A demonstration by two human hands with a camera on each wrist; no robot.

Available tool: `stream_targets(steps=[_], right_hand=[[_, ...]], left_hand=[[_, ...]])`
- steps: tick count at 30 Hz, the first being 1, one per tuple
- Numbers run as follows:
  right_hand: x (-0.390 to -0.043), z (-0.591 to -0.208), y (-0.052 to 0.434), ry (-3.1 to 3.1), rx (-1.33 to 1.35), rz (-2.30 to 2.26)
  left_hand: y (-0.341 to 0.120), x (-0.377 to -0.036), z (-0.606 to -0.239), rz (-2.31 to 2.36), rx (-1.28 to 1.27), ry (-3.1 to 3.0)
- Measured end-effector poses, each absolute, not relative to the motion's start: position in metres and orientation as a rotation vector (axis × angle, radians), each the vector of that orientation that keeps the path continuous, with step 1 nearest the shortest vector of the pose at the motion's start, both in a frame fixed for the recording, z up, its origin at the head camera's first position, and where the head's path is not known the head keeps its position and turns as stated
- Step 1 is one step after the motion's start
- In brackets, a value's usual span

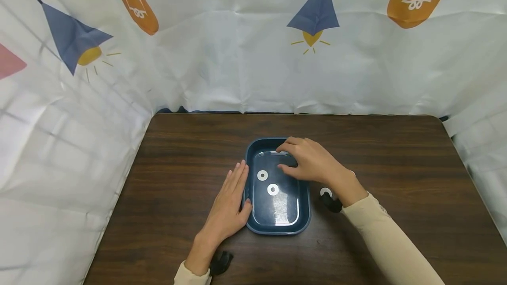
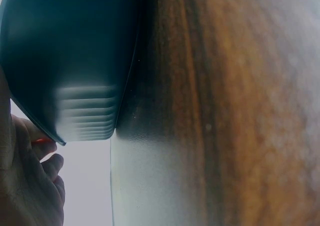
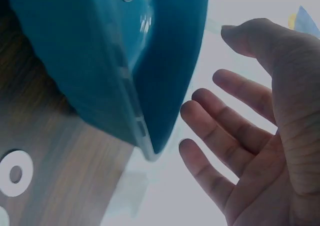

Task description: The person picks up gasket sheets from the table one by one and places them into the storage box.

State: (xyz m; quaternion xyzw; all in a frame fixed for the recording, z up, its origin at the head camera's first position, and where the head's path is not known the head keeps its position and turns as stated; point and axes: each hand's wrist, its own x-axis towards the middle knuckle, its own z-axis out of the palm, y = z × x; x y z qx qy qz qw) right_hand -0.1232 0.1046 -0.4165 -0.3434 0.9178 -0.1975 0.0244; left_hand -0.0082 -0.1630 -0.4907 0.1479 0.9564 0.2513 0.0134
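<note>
A blue rectangular tray (image 1: 304, 214) stands on the table. Two flat white washers, one (image 1: 262, 175) toward the left side and another (image 1: 273, 189) near the middle, lie in it. My left hand (image 1: 228, 209) rests along the tray's left rim with straight fingers and the thumb over the edge. Above the tray's far right corner hovers my right hand (image 1: 310, 160), fingers spread and bent, holding nothing; the right wrist view shows its bare palm. To the right of the tray a further washer (image 3: 16, 173) lies on the table, partly covered by the wrist camera in the head view.
The brown wood-grain table (image 1: 190, 144) is edged by a white curtain (image 1: 237, 69) printed with lamps at the back and sides. Black wrist cameras, such as the left one (image 1: 222, 263), sit below each wrist. Part of another white piece (image 3: 3, 219) shows in the right wrist view.
</note>
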Motion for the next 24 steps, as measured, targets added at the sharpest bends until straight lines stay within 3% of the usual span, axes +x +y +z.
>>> stream_targets(steps=[24], right_hand=[[-0.081,-0.431,0.162,2.929,-0.76,-0.848]], left_hand=[[-0.161,-0.009,-0.491,0.789,0.474,2.994]])
